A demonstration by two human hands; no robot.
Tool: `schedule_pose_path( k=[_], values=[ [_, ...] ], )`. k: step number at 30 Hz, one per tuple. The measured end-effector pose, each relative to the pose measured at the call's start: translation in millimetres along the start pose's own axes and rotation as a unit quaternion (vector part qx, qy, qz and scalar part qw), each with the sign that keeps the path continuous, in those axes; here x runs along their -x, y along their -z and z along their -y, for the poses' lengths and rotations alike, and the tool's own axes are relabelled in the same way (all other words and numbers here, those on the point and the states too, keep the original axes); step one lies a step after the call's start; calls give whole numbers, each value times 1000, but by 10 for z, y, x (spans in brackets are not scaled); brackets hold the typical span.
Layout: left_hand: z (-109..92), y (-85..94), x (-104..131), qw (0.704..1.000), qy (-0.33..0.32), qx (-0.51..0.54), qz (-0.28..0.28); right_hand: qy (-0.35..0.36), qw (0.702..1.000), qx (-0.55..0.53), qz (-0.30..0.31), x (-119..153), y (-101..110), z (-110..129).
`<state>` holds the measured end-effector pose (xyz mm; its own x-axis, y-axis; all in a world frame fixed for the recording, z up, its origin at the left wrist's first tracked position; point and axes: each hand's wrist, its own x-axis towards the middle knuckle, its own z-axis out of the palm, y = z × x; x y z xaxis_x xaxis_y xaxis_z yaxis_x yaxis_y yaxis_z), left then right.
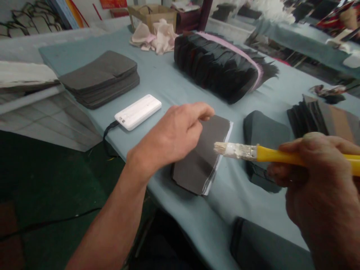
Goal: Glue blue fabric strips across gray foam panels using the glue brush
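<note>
In my right hand (320, 176) is a paintbrush (277, 154) with a yellow handle. Its bristles and metal band are caked with white stuff, and the tip points left, over the right edge of a small stack of dark grey sheets (202, 161). White coating runs along that edge of the stack. My left hand (180, 129) is over the stack's left and far part with its fingers bent and close together. The fingertips are partly hidden, so whether they grip a sheet cannot be made out.
A white power bank (137, 111) with a black cable lies left. Around stand a grey stack (101, 80), a black bundle with a pink band (216, 65), dark pieces (266, 131), a banded stack (337, 116) and a dark item (267, 243) near the front. A cardboard box (152, 15) stands behind.
</note>
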<state>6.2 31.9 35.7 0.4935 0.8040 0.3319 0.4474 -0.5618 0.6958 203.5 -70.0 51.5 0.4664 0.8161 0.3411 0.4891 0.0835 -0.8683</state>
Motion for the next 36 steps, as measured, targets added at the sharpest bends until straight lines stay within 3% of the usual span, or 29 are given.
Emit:
schedule_pose_path(
  k=[4,7,15,19,25,36],
  values=[
    [219,79,-378,990,-3,96,101,-15,999,-35,5,52,-249,163],
    [312,79,-524,977,49,141,153,15,998,-65,15,27,-432,193],
    [326,91,-617,957,140,153,201,82,994,-29,60,-78,-776,113],
    [330,100,-655,955,137,150,216,110,992,-6,58,-116,-866,83],
    [331,84,-686,955,144,138,220,88,994,20,68,-119,-877,47],
    [343,-10,-662,965,140,147,168,57,985,54,151,135,-587,275]
  ],
)
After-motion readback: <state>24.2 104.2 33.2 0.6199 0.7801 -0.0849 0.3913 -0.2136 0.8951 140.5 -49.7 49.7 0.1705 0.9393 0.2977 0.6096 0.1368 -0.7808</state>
